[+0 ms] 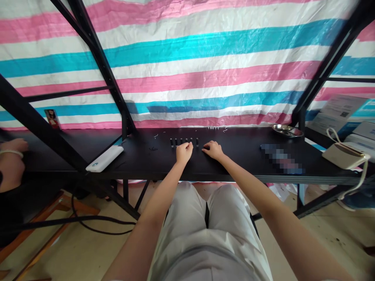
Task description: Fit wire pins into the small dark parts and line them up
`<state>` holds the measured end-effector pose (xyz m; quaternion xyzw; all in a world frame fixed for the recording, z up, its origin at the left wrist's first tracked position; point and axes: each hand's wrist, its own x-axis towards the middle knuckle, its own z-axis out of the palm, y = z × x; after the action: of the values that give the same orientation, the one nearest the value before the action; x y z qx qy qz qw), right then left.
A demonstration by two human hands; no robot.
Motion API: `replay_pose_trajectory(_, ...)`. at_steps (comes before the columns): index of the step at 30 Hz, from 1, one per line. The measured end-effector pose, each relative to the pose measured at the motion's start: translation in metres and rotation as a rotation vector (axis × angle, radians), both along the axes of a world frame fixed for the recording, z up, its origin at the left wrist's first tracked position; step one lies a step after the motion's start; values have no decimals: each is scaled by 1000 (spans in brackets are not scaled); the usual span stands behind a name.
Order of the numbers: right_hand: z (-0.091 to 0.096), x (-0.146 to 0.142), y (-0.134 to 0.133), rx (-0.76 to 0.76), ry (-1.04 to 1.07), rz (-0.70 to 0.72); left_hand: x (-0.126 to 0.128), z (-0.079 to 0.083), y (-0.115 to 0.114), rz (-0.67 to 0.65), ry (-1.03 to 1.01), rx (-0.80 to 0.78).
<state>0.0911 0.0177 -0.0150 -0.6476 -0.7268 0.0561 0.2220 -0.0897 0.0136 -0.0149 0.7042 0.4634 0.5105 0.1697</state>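
A row of several small dark cylinders stands upright on the black table. My left hand is at the near side of the row, its fingers closed in a pinch and covering part of the pieces; whatever they hold is hidden. One dark cylinder stands a little apart at the right end, between my two hands. Just right of it, my right hand rests low over the tabletop with curled fingers. A dark spot shows between its thumb and fingers, too small to name.
Thin white bits lie along the table's back edge. A white power bank-like block lies left; a metal dish, a blurred-out flat object and a cream bag are right. Black frame posts flank me. Another person's arm is far left.
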Motion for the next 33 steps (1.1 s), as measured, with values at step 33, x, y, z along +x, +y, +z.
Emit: replay_pose_trajectory(33,8,-24,-34,237,182,154,4,-5,4,-229,-47,-84)
